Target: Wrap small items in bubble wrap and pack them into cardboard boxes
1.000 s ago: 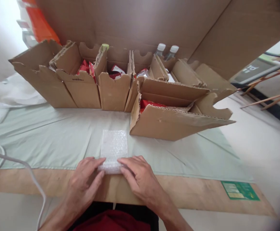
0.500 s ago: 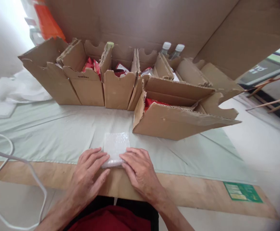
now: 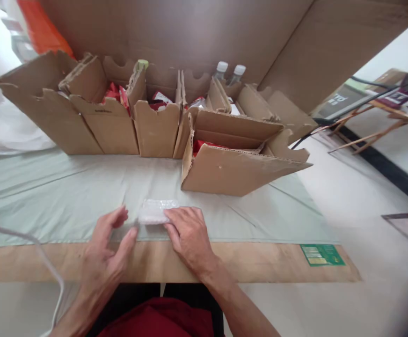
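Cable (image 3: 46, 262), white, bends through the lower left of the frame. At lower centre, the left hand (image 3: 109, 248) is spread, thumb and fingers apart, near the left end of a folded piece of bubble wrap (image 3: 151, 213). The right hand (image 3: 187, 234) grips its right end, fingers on top. The wrap is at the centre of the lower half, above a pale green cloth (image 3: 67, 187) covering most of the surface (image 3: 253, 262). A green card (image 3: 322, 255) lies on the bare wooden edge at lower right.

Beyond, right of centre, a cardboard box (image 3: 239, 171) holds red packets (image 3: 206, 144). Behind it runs a row of open-topped boxes: the leftmost (image 3: 60, 126) hides its contents; the second (image 3: 109, 133) has red packs (image 3: 112, 92); the third (image 3: 156, 131) has dark red and white packs (image 3: 161, 99); the fourth (image 3: 181, 133) shows a shiny packet (image 3: 199, 102). Farther right, another compartment holds something white (image 3: 233, 108). Two white-capped bottles (image 3: 238, 74) stand behind, before a large cardboard sheet (image 3: 172, 32).
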Demonstrator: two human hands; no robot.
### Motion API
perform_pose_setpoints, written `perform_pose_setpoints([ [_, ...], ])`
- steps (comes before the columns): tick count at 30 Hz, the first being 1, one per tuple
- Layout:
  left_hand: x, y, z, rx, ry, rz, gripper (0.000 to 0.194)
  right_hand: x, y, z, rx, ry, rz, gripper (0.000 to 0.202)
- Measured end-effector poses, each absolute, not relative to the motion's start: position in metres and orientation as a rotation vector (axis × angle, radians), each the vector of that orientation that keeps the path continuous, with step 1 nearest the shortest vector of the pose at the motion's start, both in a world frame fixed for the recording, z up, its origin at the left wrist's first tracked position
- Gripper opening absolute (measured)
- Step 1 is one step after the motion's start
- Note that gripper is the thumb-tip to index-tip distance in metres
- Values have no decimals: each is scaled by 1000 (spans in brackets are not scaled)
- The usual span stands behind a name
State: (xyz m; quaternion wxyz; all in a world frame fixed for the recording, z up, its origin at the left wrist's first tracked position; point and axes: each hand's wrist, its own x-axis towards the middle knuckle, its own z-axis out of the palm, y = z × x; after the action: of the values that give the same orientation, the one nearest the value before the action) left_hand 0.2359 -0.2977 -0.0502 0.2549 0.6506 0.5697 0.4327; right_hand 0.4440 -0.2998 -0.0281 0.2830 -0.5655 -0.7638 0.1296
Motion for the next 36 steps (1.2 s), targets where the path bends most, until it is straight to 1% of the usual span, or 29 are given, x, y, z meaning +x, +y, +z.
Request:
perform_pose_setpoints([
  [2,237,-315,-55,1490,1399,1166,49,441,-305,-26,-1542,-1813,517,23],
  [5,249,-328,-62,1202,1270,1080,46,438,-322,-19,-1520,-1653,794,20],
  [7,261,-328,-62,1183,1261,993,41,442,-336,-14,-1525,-1675,854,19],
  [8,267,-327,-61,1230,1277,974,39,447,-341,-11,-1549,-1686,841,24],
  [9,273,-325,-58,1310,1297,978,36,455,-346,-8,-1580,-1680,827,34],
  [12,291,-320,-48,1697,1227,1051,29,484,-354,4,-1602,-1586,937,83],
  [13,296,-318,-43,1846,1121,1058,30,494,-354,9,-1572,-1561,1005,86],
  [14,302,-315,-38,1984,988,1043,34,503,-354,14,-1541,-1549,1053,76],
  [16,312,-307,-24,2186,813,1005,39,520,-352,22,-1516,-1549,1031,35],
  [17,317,-301,-15,2261,802,1012,39,527,-351,26,-1527,-1553,974,18],
  [18,322,-292,-5,2324,841,1046,38,535,-351,29,-1548,-1553,902,10],
  [21,340,-259,32,2444,1075,1279,44,560,-354,40,-1601,-1556,696,7],
  [23,353,-234,53,2463,1167,1446,52,580,-358,50,-1597,-1571,590,13],
  [24,359,-225,60,2465,1180,1478,50,590,-360,57,-1586,-1572,532,16],
  [25,365,-217,63,2469,1173,1479,44,601,-361,65,-1567,-1559,467,18],
  [27,372,-212,62,2475,1133,1422,27,621,-362,85,-1537,-1461,316,16],
  [29,374,-217,51,2470,1097,1386,19,639,-355,107,-1535,-1294,151,16],
  [32,372,-230,36,2443,1092,1404,22,657,-329,139,-1605,-1183,-15,23],
  [36,372,-233,29,2420,1097,1412,24,652,-278,162,-1603,-1547,97,19],
])
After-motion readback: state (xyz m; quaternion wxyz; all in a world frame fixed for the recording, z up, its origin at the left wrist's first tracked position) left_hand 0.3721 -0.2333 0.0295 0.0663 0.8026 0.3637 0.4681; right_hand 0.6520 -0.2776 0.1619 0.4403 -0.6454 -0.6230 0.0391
